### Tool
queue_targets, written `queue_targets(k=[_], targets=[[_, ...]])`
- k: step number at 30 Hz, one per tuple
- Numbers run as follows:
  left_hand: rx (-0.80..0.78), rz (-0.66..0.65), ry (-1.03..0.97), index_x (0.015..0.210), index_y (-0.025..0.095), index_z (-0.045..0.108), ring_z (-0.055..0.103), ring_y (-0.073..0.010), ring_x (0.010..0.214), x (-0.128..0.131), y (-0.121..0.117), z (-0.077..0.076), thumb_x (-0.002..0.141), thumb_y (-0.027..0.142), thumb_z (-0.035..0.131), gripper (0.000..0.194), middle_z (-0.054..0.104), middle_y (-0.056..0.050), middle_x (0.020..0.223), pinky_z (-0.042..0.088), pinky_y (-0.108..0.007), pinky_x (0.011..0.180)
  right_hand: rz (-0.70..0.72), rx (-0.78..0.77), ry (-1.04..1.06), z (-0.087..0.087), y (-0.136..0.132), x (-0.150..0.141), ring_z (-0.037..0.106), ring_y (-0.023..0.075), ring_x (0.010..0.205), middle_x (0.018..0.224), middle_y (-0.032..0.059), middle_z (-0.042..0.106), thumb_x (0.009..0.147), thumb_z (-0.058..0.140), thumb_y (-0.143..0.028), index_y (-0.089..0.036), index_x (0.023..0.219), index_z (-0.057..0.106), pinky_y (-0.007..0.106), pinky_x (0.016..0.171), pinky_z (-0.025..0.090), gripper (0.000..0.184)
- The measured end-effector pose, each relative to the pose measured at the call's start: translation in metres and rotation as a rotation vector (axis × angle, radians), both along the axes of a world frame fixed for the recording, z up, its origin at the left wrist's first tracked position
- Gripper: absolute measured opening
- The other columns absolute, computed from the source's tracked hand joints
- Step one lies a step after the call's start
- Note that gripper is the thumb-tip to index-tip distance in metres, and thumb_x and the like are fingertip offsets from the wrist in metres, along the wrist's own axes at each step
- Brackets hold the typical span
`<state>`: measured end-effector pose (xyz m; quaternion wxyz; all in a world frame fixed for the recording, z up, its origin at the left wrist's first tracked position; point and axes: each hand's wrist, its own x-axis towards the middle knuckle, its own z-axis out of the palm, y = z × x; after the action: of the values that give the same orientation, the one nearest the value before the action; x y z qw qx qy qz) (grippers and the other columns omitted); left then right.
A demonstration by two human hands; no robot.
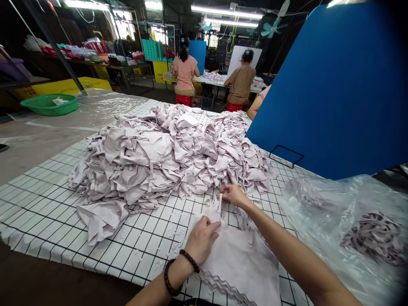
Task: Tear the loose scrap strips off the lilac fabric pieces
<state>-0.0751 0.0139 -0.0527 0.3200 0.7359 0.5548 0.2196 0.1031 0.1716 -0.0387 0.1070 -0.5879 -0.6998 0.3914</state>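
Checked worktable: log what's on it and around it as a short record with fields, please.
Left hand: resting on a pale fabric piece, index finger extended
Fabric piece: spread at the near edge, zigzag-edged
Left wrist: two dark beaded bracelets
Right hand: fingertip grip on a narrow pale strip
Beyond hands: large fabric heap
Right side: clear plastic around strips; tilted blue board behind
Far left: green basket
Background: people seated on red stools

So the fabric pile (153,153) is a washed-out pinkish lilac, tabletop (41,204) is white with a black grid check, big board (331,89) is solid blue, basket (51,107) bright green, and the beaded bracelets (172,278) are dark brown.
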Motion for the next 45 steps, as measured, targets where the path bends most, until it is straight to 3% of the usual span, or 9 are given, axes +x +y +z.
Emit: queue_targets(k=[2, 7, 10, 15, 18, 21, 27, 35, 45], targets=[[0.016, -0.002, 0.042, 0.121, 0.03, 0.055, 0.05, -0.0193, 0.094, 0.002, -0.001, 0.0, 0.086, 0.019, 0.049, 0.037, 0.048, -0.005, 0.102, 0.044, -0.033, 0.085, 0.037, -0.06, -0.017, 0.011, 0.001, 0.003, 0.057, 0.0169, 0.055, 0.067, 0.0052, 0.062, 0.07, 0.067, -0.019, -0.012, 0.086, 0.063, 0.029, 0.053, 0.042, 0.018], [-0.015, 0.009, -0.003, 0.124, 0.031, 0.054, 0.051, -0.0229, 0.099, 0.003, -0.003, 0.005, 0.084, 0.023, 0.051, 0.041, 0.048, -0.008, 0.109, 0.045, -0.038, 0.087, 0.049, 0.446, -0.109, 0.044, 0.002, -0.043, 0.059, 0.0159, 0.086, 0.097, 0.0064, 0.064, 0.085, 0.046, -0.018, -0.019, 0.097, 0.061, 0.027, 0.075, 0.043, 0.019], [-0.014, 0.026, -0.147, 0.126, 0.029, 0.053, 0.047, -0.0256, 0.112, -0.003, -0.003, 0.011, 0.084, 0.026, 0.052, 0.043, 0.045, -0.01, 0.123, 0.042, -0.041, 0.097, 0.234, 0.482, -0.171, 0.039, 0.002, -0.097, 0.056, 0.0202, 0.098, 0.104, 0.0106, 0.061, 0.086, 0.049, -0.029, -0.016, 0.097, 0.059, 0.03, 0.084, 0.041, 0.019], [0.006, 0.203, -0.301, 0.117, 0.025, 0.059, 0.056, -0.02, 0.096, -0.033, 0.009, 0.016, 0.087, 0.031, 0.047, 0.033, 0.049, -0.01, 0.121, 0.048, -0.038, 0.088, 0.109, 0.445, -0.044, 0.022, 0.016, -0.138, 0.055, 0.0239, 0.095, 0.095, 0.013, 0.061, 0.081, 0.049, -0.025, -0.014, 0.081, 0.056, 0.034, 0.083, 0.04, 0.013], [0.003, 0.381, -0.338, 0.118, 0.021, 0.054, 0.055, -0.0142, 0.075, -0.05, 0.026, 0.017, 0.087, 0.037, 0.047, 0.035, 0.05, -0.01, 0.117, 0.051, -0.033, 0.075, 0.099, 0.409, 0.068, 0.033, 0.027, -0.117, 0.057, 0.0158, 0.073, 0.077, 0.0049, 0.06, 0.083, 0.039, -0.026, -0.016, 0.076, 0.051, 0.026, 0.067, 0.043, 0.017], [0.058, 0.487, -0.363, 0.128, 0.018, 0.042, 0.056, -0.0171, 0.087, -0.052, 0.049, 0.023, 0.085, 0.043, 0.05, 0.05, 0.046, -0.013, 0.123, 0.05, -0.033, 0.077, 0.042, 0.379, 0.279, 0.059, 0.028, -0.079, 0.05, 0.0111, 0.055, 0.064, -0.0019, 0.054, 0.083, 0.038, -0.031, -0.018, 0.077, 0.045, 0.021, 0.052, 0.04, 0.016], [0.254, 0.279, -0.22, 0.123, 0.02, 0.049, 0.047, -0.0287, 0.115, -0.006, 0.089, 0.037, 0.077, 0.05, 0.06, 0.056, 0.053, -0.012, 0.121, 0.039, -0.044, 0.096, -0.115, 0.383, 0.852, 0.114, -0.007, -0.011, 0.052, 0.0111, 0.049, 0.059, -0.0043, 0.054, 0.085, 0.052, -0.038, -0.02, 0.084, 0.048, 0.023, 0.051, 0.042, 0.018], [0.328, 0.482, 0.026, 0.091, 0.017, 0.07, 0.047, -0.0376, 0.115, 0.05, 0.135, 0.026, 0.079, 0.048, 0.055, 0.036, 0.067, -0.015, 0.1, 0.023, -0.054, 0.104, -0.39, 0.771, 0.733, 0.126, -0.048, 0.021, 0.064, 0.015, 0.063, 0.076, 0.0015, 0.063, 0.084, 0.06, -0.036, -0.018, 0.092, 0.053, 0.029, 0.063, 0.051, 0.021], [0.338, 0.221, -0.235, 0.084, 0.017, 0.066, 0.06, -0.0152, 0.077, -0.001, 0.16, 0.062, 0.082, 0.024, 0.054, 0.014, 0.067, -0.003, 0.082, 0.046, -0.025, 0.071, -0.746, 0.941, 0.489, 0.123, -0.031, 0.055, 0.051, 0.0108, 0.045, 0.055, -0.0046, 0.053, 0.087, 0.052, -0.045, -0.018, 0.09, 0.049, 0.02, 0.046, 0.04, 0.027]])
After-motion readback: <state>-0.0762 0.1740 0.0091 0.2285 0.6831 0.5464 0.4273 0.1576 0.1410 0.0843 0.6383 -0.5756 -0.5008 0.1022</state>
